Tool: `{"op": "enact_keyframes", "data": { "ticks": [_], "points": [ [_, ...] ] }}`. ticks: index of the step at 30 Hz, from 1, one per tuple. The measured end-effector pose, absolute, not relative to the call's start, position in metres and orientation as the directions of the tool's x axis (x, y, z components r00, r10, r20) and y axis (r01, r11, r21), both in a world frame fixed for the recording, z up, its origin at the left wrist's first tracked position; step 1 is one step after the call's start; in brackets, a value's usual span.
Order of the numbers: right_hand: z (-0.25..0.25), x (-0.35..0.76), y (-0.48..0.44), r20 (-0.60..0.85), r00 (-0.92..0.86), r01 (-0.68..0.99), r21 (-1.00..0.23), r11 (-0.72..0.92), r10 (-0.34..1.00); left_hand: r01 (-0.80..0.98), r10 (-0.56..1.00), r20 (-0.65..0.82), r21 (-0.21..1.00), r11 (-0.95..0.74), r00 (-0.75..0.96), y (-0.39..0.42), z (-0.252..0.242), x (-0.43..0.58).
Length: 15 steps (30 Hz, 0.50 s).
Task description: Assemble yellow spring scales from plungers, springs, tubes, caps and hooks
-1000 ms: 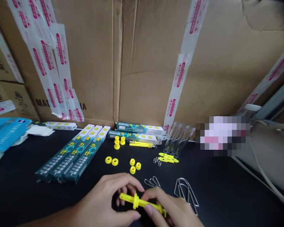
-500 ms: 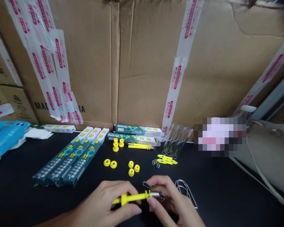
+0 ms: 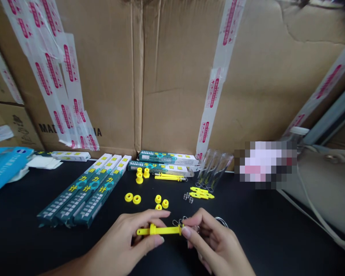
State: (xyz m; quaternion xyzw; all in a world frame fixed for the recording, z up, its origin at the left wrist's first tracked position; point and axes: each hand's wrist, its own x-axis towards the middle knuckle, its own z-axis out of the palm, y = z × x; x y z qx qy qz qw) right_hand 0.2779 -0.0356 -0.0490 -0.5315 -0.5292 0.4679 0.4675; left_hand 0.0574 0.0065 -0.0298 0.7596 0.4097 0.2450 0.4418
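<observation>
A left hand [image 3: 123, 239] and a right hand [image 3: 214, 241] meet above a black tabletop [image 3: 276, 237], holding a slim yellow plastic rod with a round flange [image 3: 158, 230] level between them. The left hand's fingers curl closed around the flanged end, with the thumb on top. The right hand's thumb and forefinger press together, pinching the rod's far end, though the exact contact is partly hidden.

Touching or just beside those fingertips, past the rod's far end, are bent silver wire clips [image 3: 178, 222]. A larger silver wire loop [image 3: 221, 220] sits farther right, partly behind the right hand.

Just beyond the rod lie small yellow plastic cups [image 3: 161, 201] and two yellow rings [image 3: 132, 198]. Farther beyond it stand a small stack of yellow bushings [image 3: 139, 175], thin yellow rods [image 3: 169, 177], tiny silver coil springs [image 3: 186, 196] and flat yellow pieces [image 3: 201, 195].

Three long teal boxes [image 3: 86, 189] lie angled to the rod's left. Clear plastic tubes [image 3: 214, 170] lie beyond it to the right, and a brown cardboard wall [image 3: 172, 76] with printed tape rises behind everything.
</observation>
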Motion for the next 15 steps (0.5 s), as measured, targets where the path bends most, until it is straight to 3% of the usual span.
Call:
{"op": "enact_keyframes", "data": {
  "ticks": [4, 8, 15],
  "points": [
    [-0.0557, 0.2796, -0.0339, -0.002, -0.104, 0.048, -0.999, 0.003, 0.995, 0.414, 0.836, 0.003, 0.868, -0.275, 0.549, 0.0060, -0.0282, 0.0578],
    [-0.0558, 0.2828, -0.0344, -0.016, -0.228, 0.081, -0.997, 0.003, 0.974, 0.466, 0.809, 0.024, 0.807, -0.363, 0.587, 0.0046, -0.0257, 0.0594],
    [-0.0570, 0.2828, -0.0332, -0.011, -0.177, 0.131, -0.991, 0.013, 0.984, 0.403, 0.782, 0.071, 0.826, -0.395, 0.619, 0.0052, -0.0248, 0.0600]
  ]
}}
